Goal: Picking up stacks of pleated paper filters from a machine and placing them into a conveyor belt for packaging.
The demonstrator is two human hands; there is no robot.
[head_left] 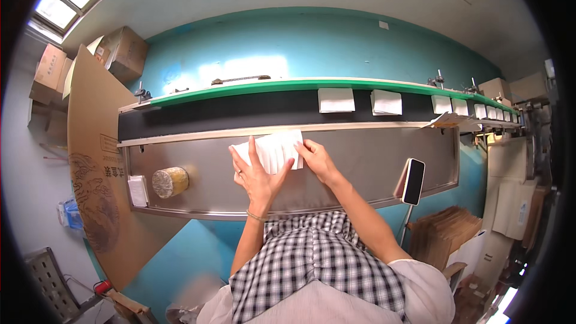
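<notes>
A fanned stack of white paper sheets is between my two hands, over the steel tray-like worktop. My left hand grips its left side, with the thumb across the near edge and the fingers over the top. At the right edge, my right hand pinches the sheets between thumb and fingers. The sheets overlap like pleats. Some fingers are hidden under them, and I cannot tell whether the stack touches the metal.
The steel worktop holds a yellowish cylinder and a small white stack at left. White stacks line the dark conveyor-like strip behind. A phone stands on a holder at right. A large cardboard sheet borders the left.
</notes>
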